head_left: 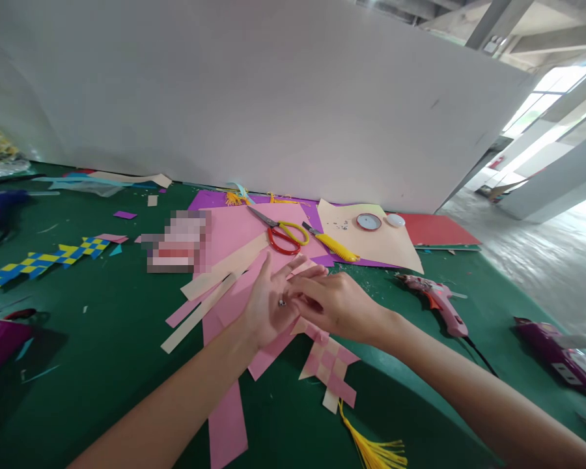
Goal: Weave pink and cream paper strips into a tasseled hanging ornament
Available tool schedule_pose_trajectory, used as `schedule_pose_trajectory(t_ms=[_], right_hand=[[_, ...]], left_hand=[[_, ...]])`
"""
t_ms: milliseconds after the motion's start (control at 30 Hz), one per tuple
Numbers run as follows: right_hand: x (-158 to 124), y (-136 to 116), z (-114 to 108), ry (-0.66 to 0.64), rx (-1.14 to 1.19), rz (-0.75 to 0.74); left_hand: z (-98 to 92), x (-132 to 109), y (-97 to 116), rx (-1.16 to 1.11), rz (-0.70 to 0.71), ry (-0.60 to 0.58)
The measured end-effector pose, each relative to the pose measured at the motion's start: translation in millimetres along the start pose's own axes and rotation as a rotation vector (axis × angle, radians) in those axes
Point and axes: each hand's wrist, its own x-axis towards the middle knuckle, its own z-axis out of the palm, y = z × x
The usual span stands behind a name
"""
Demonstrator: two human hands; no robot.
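Palm up, my left hand (271,296) is open above the pink paper strips, and a small black-and-white googly eye (282,303) lies in its palm. My right hand (334,299) reaches across that palm with its fingers pinched together; whatever is between the fingertips is hidden. Just below my hands, a woven pink-and-cream paper fish (327,365) with a yellow tassel (374,449) rests on the green table. Pink and cream paper strips (209,312) lie to the left of my hands. Beyond the fingers are red-and-yellow scissors (286,238) and a yellow utility knife (336,247).
A round tin (368,222) and tiny scattered pieces sit on a cream sheet (395,251). A pink glue gun (437,303) and a purple power strip (561,352) lie to the right. A blue-and-yellow woven strip (43,262) is at left. A grey partition (254,98) rises behind.
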Motion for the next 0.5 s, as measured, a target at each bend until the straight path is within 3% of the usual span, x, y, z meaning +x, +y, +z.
schedule_pose_trajectory(t_ms=[233,500], right_hand=[[7.2,-3.3,4.6,-0.046,-0.043,-0.108],[9.8,-6.0,5.1,-0.119,0.032,0.003]], left_hand=[[-6.1,1.3,-3.3,0.007,-0.043,-0.096],[-5.4,1.5,-4.2,0.015,-0.106,-0.043]])
